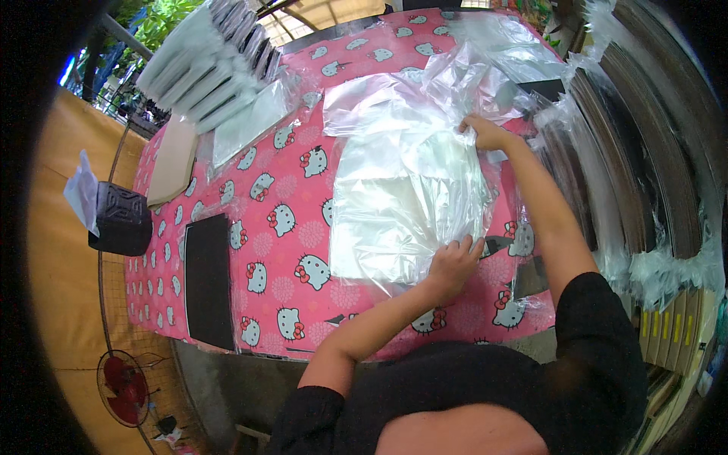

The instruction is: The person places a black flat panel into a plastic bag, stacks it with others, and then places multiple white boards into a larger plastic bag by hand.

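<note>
A flat, pale rectangular pack (379, 205) covered by wrinkled clear plastic wrap (447, 189) lies on the pink cloth with white cartoon cats. My left hand (453, 267) closes on the gathered wrap at the pack's near right corner, and creases fan out from the fingers. Farther off, my right hand (487, 135) pinches the wrap at the far right corner, its arm reaching along the right side. More loose clear plastic (462, 83) is bunched just beyond the pack. What lies inside the wrap cannot be made out clearly.
Several plastic-wrapped stacks of dark boards (607, 152) stand at the right. At the far left are wrapped packs (208, 72) and a beige board (173, 161). A black panel (207, 280) lies left of centre; a black box (121, 220) and a red fan (123, 388) are beyond the table's left edge.
</note>
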`<state>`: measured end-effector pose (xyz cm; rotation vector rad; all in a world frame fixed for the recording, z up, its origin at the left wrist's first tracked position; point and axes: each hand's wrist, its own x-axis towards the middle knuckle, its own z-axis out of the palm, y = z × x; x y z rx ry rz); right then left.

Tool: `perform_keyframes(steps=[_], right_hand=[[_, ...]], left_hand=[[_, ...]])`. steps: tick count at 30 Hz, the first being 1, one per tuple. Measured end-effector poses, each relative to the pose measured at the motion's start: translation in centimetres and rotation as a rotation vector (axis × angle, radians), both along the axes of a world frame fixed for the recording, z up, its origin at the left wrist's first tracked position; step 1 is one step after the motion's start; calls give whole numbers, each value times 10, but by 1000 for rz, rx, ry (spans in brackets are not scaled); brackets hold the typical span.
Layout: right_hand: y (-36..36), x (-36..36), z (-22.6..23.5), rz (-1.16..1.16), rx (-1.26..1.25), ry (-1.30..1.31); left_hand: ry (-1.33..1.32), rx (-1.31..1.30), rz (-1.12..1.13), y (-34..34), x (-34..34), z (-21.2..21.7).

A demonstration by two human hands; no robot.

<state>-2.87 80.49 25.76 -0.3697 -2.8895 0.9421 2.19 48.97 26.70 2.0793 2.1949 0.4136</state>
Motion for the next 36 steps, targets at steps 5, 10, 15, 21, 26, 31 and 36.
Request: perform_keyframes(steps=[5, 10, 15, 21, 26, 31, 36], right_hand=[[-1, 12, 49, 62, 97, -98], [-23, 16, 65, -171, 66, 232], [-58, 21, 87, -217, 61, 246], [-55, 50, 101, -338, -111, 46], [-15, 41, 84, -503, -102, 152], [6, 4, 118, -579, 258, 70], [-20, -51, 150, -399, 388, 196]], left_hand=[[-26, -134, 29, -10, 5, 10], [-88, 70, 99, 3, -35, 73], [-579, 454, 562, 40, -182, 27], [-11, 106, 883, 37, -292, -2], [-144, -146, 714, 46, -308, 4], [20, -137, 424, 46, -294, 12], [58, 253, 770, 42, -305, -12]])
